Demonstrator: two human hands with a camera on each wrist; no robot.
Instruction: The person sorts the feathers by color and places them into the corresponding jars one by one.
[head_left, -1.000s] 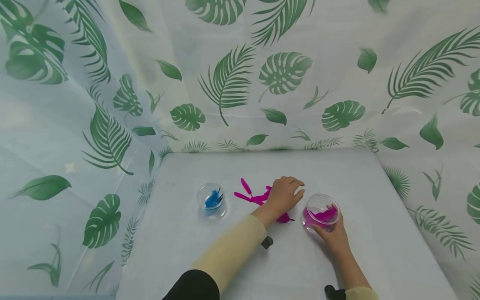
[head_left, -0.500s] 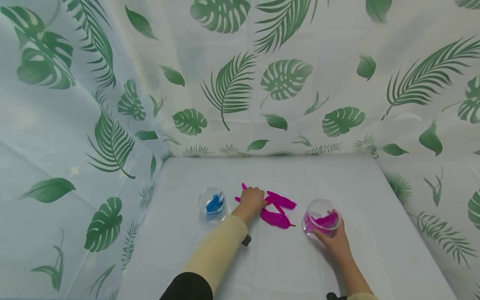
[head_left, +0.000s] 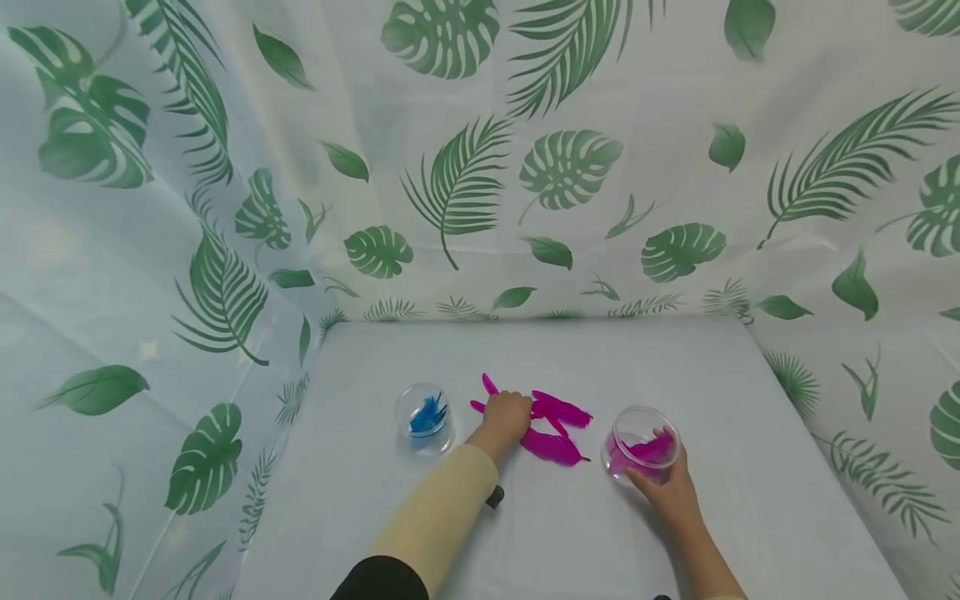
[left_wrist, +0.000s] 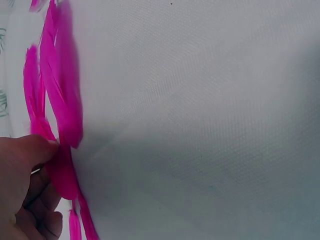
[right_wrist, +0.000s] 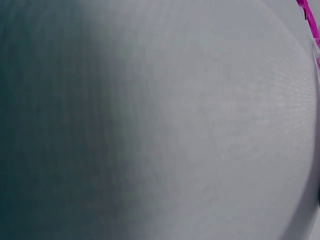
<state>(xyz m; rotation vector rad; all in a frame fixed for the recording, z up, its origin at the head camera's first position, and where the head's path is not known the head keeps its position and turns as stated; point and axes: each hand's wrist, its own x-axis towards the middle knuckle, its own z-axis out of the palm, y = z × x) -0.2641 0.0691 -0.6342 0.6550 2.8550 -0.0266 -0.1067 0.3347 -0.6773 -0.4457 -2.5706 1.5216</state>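
Note:
Several magenta feathers lie loosely on the white tabletop in the head view. Over the left part of them is my left hand; in the left wrist view its thumb and fingers pinch a magenta feather, with others overlapping just beyond. My right hand grips a clear round jar from its right side, thumb in front and fingers behind. Inside that jar are magenta feathers. The right wrist view shows mostly tabletop, with a bit of magenta at its edge.
A second clear jar with blue feathers inside stands left of the loose feathers. The white table meets a leaf-printed curtain at the back and on both sides.
My left hand has moved left, away from beside the right jar, down onto the left part of the loose feathers, and now pinches one. My right hand stays on its jar.

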